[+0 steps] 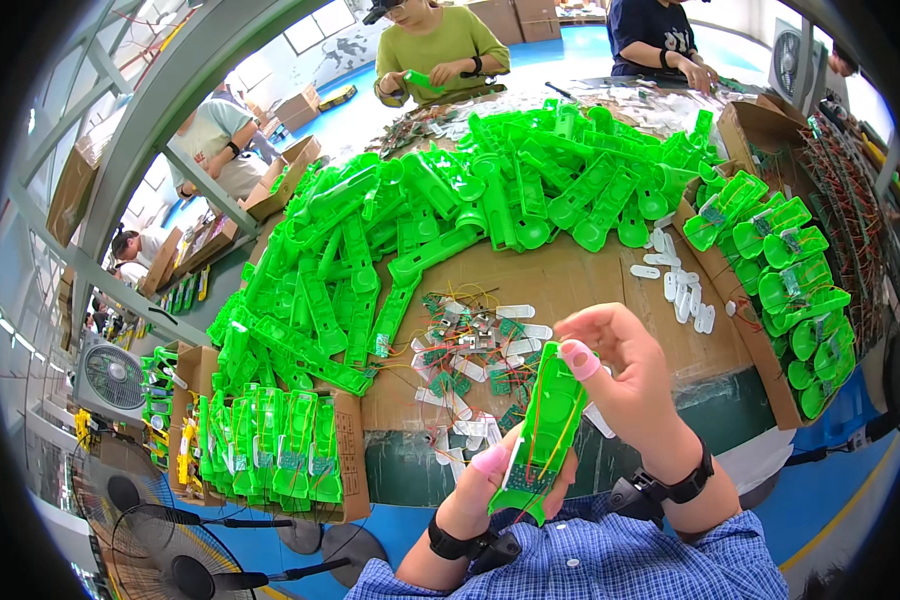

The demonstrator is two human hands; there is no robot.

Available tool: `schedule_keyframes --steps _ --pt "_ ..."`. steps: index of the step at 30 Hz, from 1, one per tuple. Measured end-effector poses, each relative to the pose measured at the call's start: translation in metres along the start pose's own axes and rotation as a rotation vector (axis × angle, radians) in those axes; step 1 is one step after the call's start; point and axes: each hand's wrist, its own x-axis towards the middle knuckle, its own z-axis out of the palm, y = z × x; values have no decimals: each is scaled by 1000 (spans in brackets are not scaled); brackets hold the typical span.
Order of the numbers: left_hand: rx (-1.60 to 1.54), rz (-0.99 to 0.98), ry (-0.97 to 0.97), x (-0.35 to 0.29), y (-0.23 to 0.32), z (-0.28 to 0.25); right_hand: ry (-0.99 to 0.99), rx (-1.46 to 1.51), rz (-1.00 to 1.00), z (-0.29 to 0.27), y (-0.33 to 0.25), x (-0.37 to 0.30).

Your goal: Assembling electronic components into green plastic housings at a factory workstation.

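Note:
Over the near edge of the table, I hold a long green plastic housing (548, 425), tilted with its open side up. Inside its lower part sits a small green circuit board (530, 478), and thin red and yellow wires run along the hollow. My left hand (478, 488) is closed around the lower end, thumb on one side and fingers on the other. At the upper end, my right hand (630, 375) is closed, its thumb and bent fingers at the housing's tip. Just beyond lies a loose pile of wired circuit boards (475, 335) mixed with white oval pieces.
Green housings (420, 195) form a large heap across the table's far side. White oval pieces (682, 290) lie to the right. Cardboard boxes at left (353, 450) and right (715, 262) hold rows of wired housings. Beyond the heap a person (440, 50) handles a green part. Fans (113, 372) stand at left.

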Motion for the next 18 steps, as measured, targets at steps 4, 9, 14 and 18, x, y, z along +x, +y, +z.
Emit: schedule_keyframes --steps 4,9,14,18 --pt "-125 -1 -10 10 -4 -3 -164 353 360 -4 3 5" --pt "43 8 118 13 6 5 -152 362 341 0 12 6" --pt "-23 55 -14 17 -18 -8 -64 257 300 -5 17 -3" --pt "-85 120 122 5 -28 1 -46 287 279 -5 25 -9"
